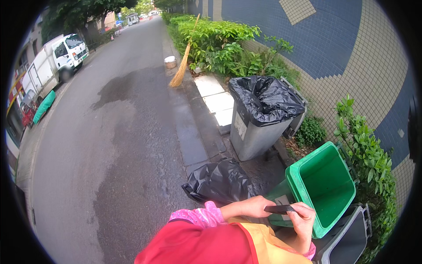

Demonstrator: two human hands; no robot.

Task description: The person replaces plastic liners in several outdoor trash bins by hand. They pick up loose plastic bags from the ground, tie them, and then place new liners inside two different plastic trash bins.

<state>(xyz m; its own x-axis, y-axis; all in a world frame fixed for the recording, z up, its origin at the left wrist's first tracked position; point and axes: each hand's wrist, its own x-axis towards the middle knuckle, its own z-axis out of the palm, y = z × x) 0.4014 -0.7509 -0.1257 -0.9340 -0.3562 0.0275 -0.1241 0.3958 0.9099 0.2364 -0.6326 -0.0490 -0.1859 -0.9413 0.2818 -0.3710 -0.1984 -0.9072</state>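
My left hand [255,207] and my right hand [302,217] hold a narrow dark strip [279,209], probably folded black plastic, stretched between them in front of my body. Just beyond my left hand, a full-looking black garbage bag [219,183] rests on the wet pavement; its contents are hidden. Beside my right hand stands a green wheeled bin [295,176], its top uncovered and its visible inside bare. Farther ahead is a grey wheeled bin [257,140], fitted with a black bin liner [268,102] folded over its rim.
A grey bin lid [349,241] is at lower right. Beyond the grey bin, a straw broom [183,67] leans on a hedge [219,39] near a small bucket [170,62]. A tiled wall [356,72] runs along the right. Across the road [108,138] stands a white truck [66,52].
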